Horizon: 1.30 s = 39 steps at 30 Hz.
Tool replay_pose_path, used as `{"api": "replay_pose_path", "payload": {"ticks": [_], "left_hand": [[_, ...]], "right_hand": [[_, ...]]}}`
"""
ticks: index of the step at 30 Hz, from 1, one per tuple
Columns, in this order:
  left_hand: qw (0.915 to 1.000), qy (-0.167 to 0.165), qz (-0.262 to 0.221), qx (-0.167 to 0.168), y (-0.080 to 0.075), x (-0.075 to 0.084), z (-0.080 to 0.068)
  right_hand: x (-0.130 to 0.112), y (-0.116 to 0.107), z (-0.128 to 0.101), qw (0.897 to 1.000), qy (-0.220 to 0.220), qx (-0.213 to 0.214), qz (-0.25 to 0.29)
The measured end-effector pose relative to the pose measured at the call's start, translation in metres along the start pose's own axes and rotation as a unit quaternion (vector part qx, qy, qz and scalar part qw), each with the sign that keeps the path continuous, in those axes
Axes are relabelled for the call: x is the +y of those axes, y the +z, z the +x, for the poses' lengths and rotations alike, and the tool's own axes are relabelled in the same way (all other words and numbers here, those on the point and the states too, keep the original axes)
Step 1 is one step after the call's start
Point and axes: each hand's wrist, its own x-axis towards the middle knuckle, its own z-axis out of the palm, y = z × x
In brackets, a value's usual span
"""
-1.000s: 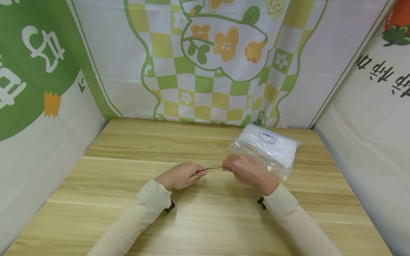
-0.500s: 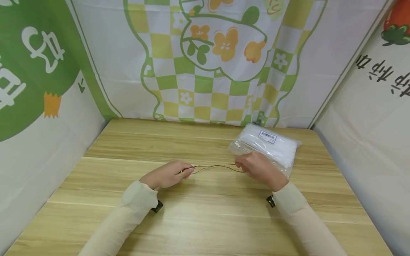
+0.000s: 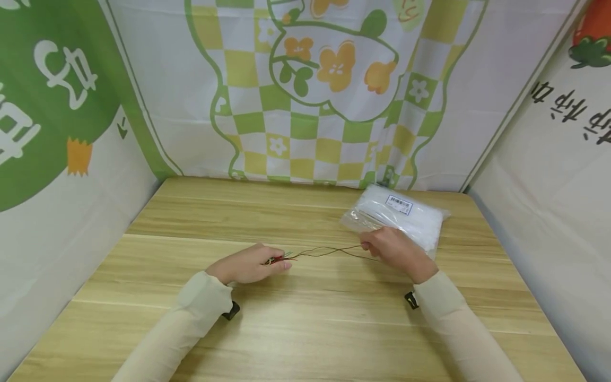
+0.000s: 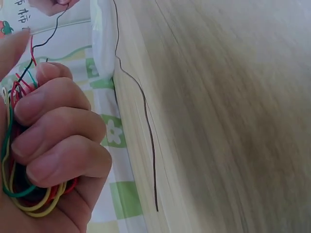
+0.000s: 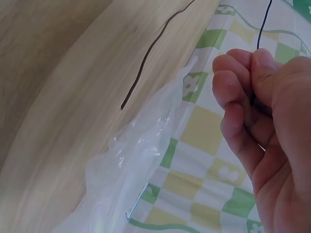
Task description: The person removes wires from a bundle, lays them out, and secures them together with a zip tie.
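My left hand (image 3: pixel 248 263) holds a bundle of thin coloured wires (image 4: pixel 41 208), red, green, yellow and black, with several fingers curled round it against the palm. Loose wire ends poke out past the index finger. From this bundle a black wire (image 4: pixel 48 40) runs across to my right hand (image 3: pixel 393 249), which pinches its far end between thumb and fingertips (image 5: pixel 265 60). Another dark wire (image 5: pixel 141 70), slightly wavy, lies on the wooden table below the stretched one; in the head view the two cross.
A clear plastic bag (image 3: pixel 398 215) with white contents and a barcode label lies at the back right of the table (image 3: pixel 315 329), just behind my right hand. Printed cloth (image 3: pixel 310 132) hangs along the back and both sides.
Both hands have moved apart, the left one leftward and the right one rightward, drawing the black wire out longer between them. A second dark wire now shows on the table. The bag has stayed put.
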Motion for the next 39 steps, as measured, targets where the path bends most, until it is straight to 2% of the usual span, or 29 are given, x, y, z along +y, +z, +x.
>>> {"api": "replay_pose_path", "payload": {"ticks": [4,6,11,19,27,33,39], "left_hand": [[0.9999,-0.007,0.011,0.002,-0.002,-0.002,-0.002],[0.9997,-0.003,0.022,0.006,-0.003,-0.004,-0.004],[0.9997,0.016,0.013,0.012,-0.006,-0.01,-0.007],[0.9998,0.009,0.011,0.018,-0.012,-0.019,-0.016],[0.9994,0.023,0.003,0.024,-0.016,-0.025,-0.027],[0.9997,0.017,-0.001,0.017,-0.018,-0.027,-0.029],[0.9995,0.009,0.023,0.017,-0.021,-0.026,-0.029]], "right_hand": [[0.003,-0.002,-0.004,1.0,0.021,-0.003,0.003],[0.004,-0.003,-0.006,0.999,0.031,-0.004,0.008],[0.009,-0.004,-0.011,0.999,0.043,-0.016,0.024],[0.017,-0.004,-0.02,0.998,0.049,-0.019,0.016],[0.024,-0.002,-0.025,0.999,0.045,-0.015,0.025],[0.028,-0.001,-0.027,0.998,0.046,-0.016,0.033],[0.029,0.0,-0.028,0.999,0.035,-0.002,0.028]]}}
